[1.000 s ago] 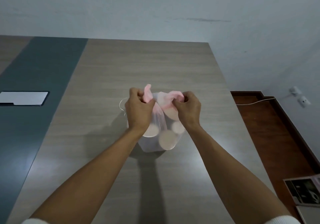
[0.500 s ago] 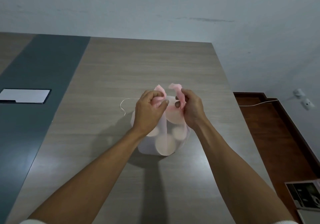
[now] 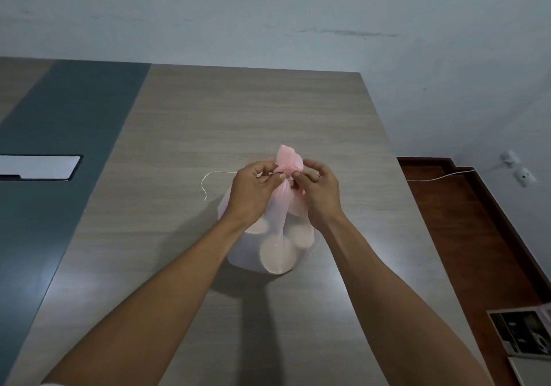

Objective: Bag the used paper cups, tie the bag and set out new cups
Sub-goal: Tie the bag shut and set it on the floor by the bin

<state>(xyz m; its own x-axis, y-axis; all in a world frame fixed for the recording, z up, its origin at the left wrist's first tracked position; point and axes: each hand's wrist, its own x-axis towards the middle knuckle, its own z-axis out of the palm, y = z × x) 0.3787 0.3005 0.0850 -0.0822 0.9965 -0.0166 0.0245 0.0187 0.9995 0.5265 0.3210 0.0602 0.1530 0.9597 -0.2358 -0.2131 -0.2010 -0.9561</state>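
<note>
A thin pinkish plastic bag [image 3: 253,254] stands on the wooden table [image 3: 238,123], with several paper cups [image 3: 275,253] showing through its side. The bag's top is gathered into one pink bunch [image 3: 287,160] that sticks up between my hands. My left hand [image 3: 253,191] pinches the neck from the left and my right hand [image 3: 320,190] pinches it from the right, fingertips almost touching. A thin white string [image 3: 213,177] lies on the table just left of my left hand.
A grey strip [image 3: 59,162] with a white-lidded cable panel [image 3: 38,167] runs down the table's left side. The table's right edge drops to a reddish floor [image 3: 465,221], with a white cable [image 3: 438,177], wall sockets [image 3: 518,171] and a printed box [image 3: 527,335].
The two separate pink ends that my hands held apart have come together into one bunch, and both hands have closed in on the bag's neck.
</note>
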